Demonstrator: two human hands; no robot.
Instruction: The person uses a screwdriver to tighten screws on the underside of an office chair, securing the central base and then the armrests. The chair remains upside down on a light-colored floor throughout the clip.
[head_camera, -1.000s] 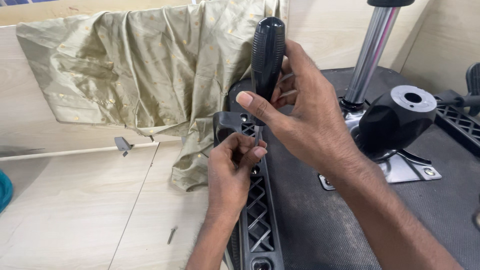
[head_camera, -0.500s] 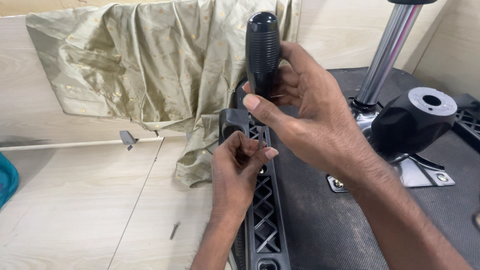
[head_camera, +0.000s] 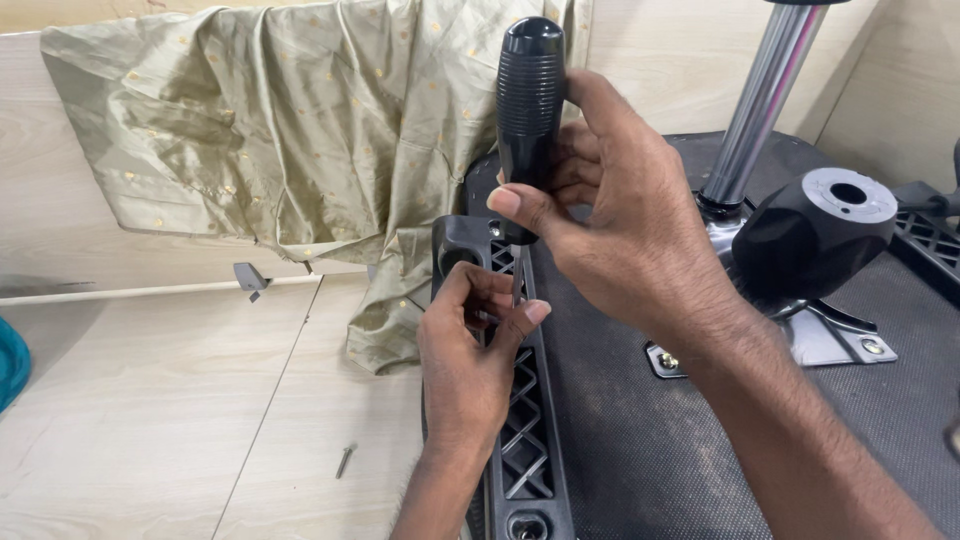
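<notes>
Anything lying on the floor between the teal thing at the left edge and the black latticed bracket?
In the head view, one loose screw lies on the pale wooden floor between the teal object and the black bracket; otherwise bare boards.

Furniture assembly spot, likely workshop or home: pale wood-laminate floor (head_camera: 150, 400), upturned chair base (head_camera: 620, 420) with chrome gas column (head_camera: 760, 100), loose screw (head_camera: 344, 460) (olive cloth (head_camera: 280, 130) draped behind).

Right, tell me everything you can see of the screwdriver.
The screwdriver stands nearly upright over the black latticed plastic arm. Its thick black handle looks like plastic or rubber, ribbed around the upper part, with a rounded top. The right hand wraps the handle; a thin metal shaft drops below it, and the left hand pinches around the shaft's lower end, hiding the tip.
</notes>
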